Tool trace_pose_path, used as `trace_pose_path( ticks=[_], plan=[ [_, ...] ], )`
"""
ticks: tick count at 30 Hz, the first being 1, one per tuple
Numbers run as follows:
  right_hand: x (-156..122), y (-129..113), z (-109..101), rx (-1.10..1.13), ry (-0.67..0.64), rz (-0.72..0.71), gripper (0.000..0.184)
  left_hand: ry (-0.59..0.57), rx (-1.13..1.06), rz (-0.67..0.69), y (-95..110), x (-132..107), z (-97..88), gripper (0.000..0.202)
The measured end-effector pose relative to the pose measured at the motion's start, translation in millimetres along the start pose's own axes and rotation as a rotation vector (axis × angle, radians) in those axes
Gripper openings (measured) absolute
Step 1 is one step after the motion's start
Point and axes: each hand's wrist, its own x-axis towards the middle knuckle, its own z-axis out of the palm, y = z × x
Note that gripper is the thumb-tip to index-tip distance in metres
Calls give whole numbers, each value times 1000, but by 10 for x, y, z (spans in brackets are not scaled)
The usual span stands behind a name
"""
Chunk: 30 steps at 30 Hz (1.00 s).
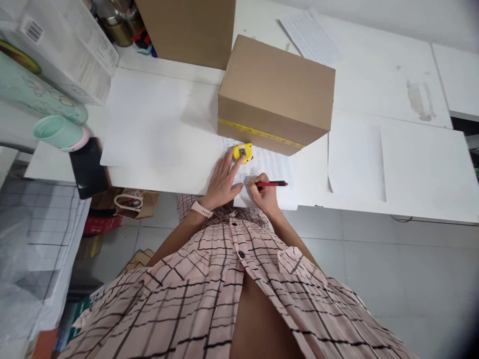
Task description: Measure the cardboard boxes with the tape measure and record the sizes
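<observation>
One checked shirt (202, 294) lies nearest the camera, on the near side of the taped carton (277, 92). In front of that carton, the right hand (265, 197) curls closed around one pen (275, 183) over one printed page (275, 167); the left hand (221, 184) rests with fingers loosely spread, gripping nothing, fingertips against one yellow tape measure (243, 151) just before the carton. A second carton (189, 30) stands behind it, leftward; one phone (90, 169) and one mint cup (58, 131) sit far left.

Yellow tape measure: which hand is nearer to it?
Left. The left hand reaches the tape measure; the right hand, holding a pen, is farther off, toward the body and rightward.
</observation>
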Motion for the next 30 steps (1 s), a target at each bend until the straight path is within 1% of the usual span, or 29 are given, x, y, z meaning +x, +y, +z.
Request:
trace_pose_path(
  ticks=[8, 14, 22, 30],
  plan=[
    [-5, 12, 9, -28, 42, -9, 25, -6, 9, -1, 20, -1, -21, 88],
    [-2, 31, 9, -14, 22, -6, 26, 6, -3, 16, 2, -1, -5, 87],
    [1, 15, 6, -32, 53, 6, 24, 19, -22, 16, -12, -11, 13, 87],
    [-5, 41, 10, -49, 46, -6, 23, 29, -17, 21, -22, -13, 22, 87]
  ],
)
